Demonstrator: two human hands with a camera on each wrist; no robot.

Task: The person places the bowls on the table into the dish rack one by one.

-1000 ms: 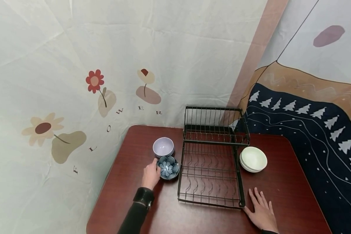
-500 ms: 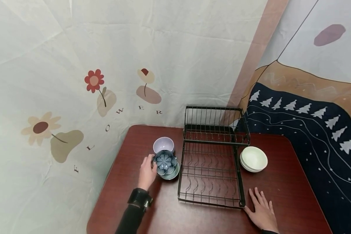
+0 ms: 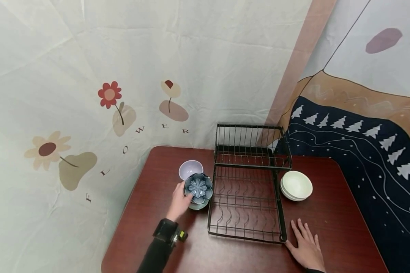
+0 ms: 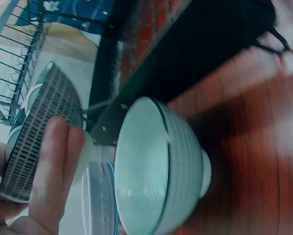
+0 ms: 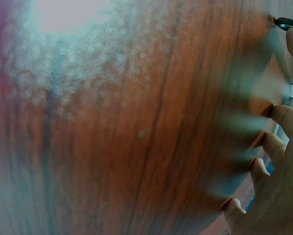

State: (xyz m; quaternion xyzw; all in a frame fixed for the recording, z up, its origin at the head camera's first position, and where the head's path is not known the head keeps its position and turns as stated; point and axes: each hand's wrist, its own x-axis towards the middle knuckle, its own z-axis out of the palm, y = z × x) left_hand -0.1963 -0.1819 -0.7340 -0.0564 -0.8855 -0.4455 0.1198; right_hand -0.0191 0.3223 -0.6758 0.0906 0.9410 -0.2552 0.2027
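Note:
My left hand [image 3: 179, 201] grips a blue flower-shaped bowl [image 3: 198, 186] by its left rim, thumb on the near side. In the left wrist view this bowl's patterned outer wall [image 4: 41, 129] shows with two fingers [image 4: 49, 171] pressed along it. It is raised clear of a pale green ribbed bowl [image 4: 185, 166], which stands on the table and is mostly covered in the head view. Behind them sits a lilac bowl [image 3: 190, 168]. My right hand [image 3: 306, 246] rests on the table with fingers spread, holding nothing, near the rack's front right corner.
A black two-tier wire dish rack [image 3: 246, 238] stands in the middle of the red-brown table [image 3: 191, 250], close to the right of the blue bowl. Stacked cream bowls [image 3: 296, 185] stand to the rack's right. A printed cloth [image 3: 140, 57] hangs behind the table.
My left hand has lifted the blue bowl off the green one, first toward the back left, then moved it right toward the rack. My right hand has stayed put.

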